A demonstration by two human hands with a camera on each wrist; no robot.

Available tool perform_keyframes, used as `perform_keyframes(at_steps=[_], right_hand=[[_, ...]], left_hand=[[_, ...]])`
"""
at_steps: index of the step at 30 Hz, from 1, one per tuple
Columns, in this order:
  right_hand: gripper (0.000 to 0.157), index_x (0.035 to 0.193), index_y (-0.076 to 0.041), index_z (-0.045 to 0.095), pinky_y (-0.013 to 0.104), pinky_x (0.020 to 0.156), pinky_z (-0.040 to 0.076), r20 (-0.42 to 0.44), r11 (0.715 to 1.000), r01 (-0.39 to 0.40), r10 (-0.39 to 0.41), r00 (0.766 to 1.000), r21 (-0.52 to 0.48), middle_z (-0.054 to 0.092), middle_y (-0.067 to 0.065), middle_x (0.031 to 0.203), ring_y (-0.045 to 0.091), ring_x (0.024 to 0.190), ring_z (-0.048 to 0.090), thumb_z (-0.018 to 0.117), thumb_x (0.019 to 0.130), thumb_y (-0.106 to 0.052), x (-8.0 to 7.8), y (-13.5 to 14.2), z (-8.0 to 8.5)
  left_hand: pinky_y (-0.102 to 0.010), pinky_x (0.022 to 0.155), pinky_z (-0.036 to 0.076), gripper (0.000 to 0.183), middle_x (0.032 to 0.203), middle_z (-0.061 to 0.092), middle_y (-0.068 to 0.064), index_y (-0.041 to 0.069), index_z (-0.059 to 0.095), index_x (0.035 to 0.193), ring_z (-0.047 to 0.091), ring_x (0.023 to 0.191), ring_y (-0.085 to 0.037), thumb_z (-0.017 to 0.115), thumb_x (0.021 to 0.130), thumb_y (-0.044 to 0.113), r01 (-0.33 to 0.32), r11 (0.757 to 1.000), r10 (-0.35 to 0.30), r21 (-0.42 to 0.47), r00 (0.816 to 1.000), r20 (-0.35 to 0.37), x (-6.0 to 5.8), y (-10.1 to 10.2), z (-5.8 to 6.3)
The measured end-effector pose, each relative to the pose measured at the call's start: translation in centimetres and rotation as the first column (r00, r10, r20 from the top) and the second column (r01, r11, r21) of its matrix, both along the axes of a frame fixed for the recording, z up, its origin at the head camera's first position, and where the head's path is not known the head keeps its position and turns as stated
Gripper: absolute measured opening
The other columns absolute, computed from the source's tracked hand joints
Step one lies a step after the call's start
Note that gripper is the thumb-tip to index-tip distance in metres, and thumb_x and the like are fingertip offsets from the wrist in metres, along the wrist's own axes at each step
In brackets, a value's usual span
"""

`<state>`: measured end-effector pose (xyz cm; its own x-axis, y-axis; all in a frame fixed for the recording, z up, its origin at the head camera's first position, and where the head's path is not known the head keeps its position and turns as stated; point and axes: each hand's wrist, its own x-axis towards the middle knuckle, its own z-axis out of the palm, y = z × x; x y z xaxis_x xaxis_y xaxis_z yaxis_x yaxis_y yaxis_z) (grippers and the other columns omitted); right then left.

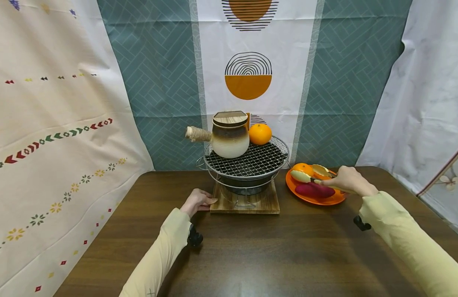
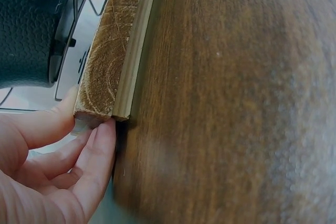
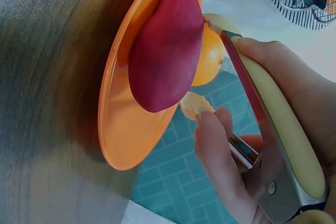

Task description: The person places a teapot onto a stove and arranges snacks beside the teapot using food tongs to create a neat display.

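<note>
My left hand (image 1: 199,201) pinches the front left corner of a square wooden board (image 1: 267,205), thumb on its upper side and fingers against its lower edge in the left wrist view. My right hand (image 1: 349,181) grips food tongs (image 3: 273,150) with cream handles, and their cream tips stand apart over an orange plate (image 1: 325,202). On that plate are an orange (image 1: 302,168) and a purple-red sweet potato (image 3: 168,51). The tong tips lie on either side of the orange in the head view, close to it.
A round stove with a wire grill mesh (image 1: 247,163) stands on the board. It carries a clay pot (image 1: 230,142) with a rope-wrapped handle and wooden lid, plus another orange (image 1: 260,134). Hanging cloths (image 1: 166,103) border the dark wooden table (image 1: 273,255) behind and at the sides.
</note>
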<state>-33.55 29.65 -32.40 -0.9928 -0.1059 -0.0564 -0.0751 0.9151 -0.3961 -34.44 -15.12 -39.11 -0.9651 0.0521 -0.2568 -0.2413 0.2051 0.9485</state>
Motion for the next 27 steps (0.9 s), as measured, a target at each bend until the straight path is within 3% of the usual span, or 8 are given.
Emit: perform_keyframes(at_steps=[3,14,22,26,27], right_hand=[[0.052,0.056,-0.009,0.044,0.026,0.043,0.031,0.003,1.000,-0.008,0.008,1.000,0.004,0.032,-0.001,0.050,0.015,0.042,0.037,0.065,0.075,-0.053,-0.1,-0.1,0.1],[0.049,0.058,-0.008,0.049,0.028,0.043,0.041,0.026,1.000,0.008,-0.008,1.000,-0.026,0.039,0.001,0.050,0.019,0.045,0.047,0.066,0.076,-0.050,-0.2,-0.4,0.1],[0.047,0.054,-0.010,0.047,0.026,0.041,0.036,0.009,1.000,-0.016,0.016,1.000,-0.019,0.036,-0.001,0.048,0.016,0.042,0.041,0.066,0.078,-0.046,-0.2,-0.4,0.1],[0.046,0.055,-0.008,0.050,0.026,0.042,0.039,0.004,1.000,-0.017,0.017,1.000,-0.024,0.038,0.000,0.048,0.018,0.043,0.046,0.066,0.078,-0.045,-0.2,-0.4,0.0],[0.046,0.056,-0.007,0.051,0.027,0.043,0.040,0.006,0.999,-0.016,0.016,1.000,-0.028,0.039,0.000,0.048,0.018,0.043,0.047,0.066,0.078,-0.045,-0.2,-0.4,0.0]], left_hand=[[-0.041,0.074,0.049,0.038,0.088,0.058,-0.021,-0.021,0.048,0.109,0.059,0.070,-0.021,0.064,0.079,-0.006,-0.006,1.000,0.006,0.000,1.000,-0.010,-1.1,-0.4,-1.3],[-0.041,0.073,0.049,0.038,0.091,0.055,-0.020,-0.020,0.049,0.109,0.055,0.069,-0.021,0.066,0.080,-0.004,-0.012,1.000,0.011,-0.021,1.000,-0.016,-1.1,-0.4,-1.5],[-0.043,0.074,0.048,0.039,0.088,0.055,-0.019,-0.022,0.047,0.111,0.056,0.070,-0.022,0.065,0.080,-0.004,-0.012,1.000,0.011,-0.026,1.000,-0.018,-0.9,-0.3,-1.2],[-0.045,0.075,0.048,0.041,0.093,0.055,-0.022,-0.019,0.049,0.113,0.058,0.075,-0.026,0.067,0.078,-0.004,0.002,0.999,-0.004,-0.034,0.999,-0.051,-1.6,-0.6,-2.1],[-0.043,0.072,0.049,0.042,0.091,0.055,-0.022,-0.018,0.051,0.110,0.059,0.074,-0.026,0.069,0.077,-0.001,0.030,0.999,-0.030,-0.014,0.997,-0.073,-2.7,-1.1,-3.4]])
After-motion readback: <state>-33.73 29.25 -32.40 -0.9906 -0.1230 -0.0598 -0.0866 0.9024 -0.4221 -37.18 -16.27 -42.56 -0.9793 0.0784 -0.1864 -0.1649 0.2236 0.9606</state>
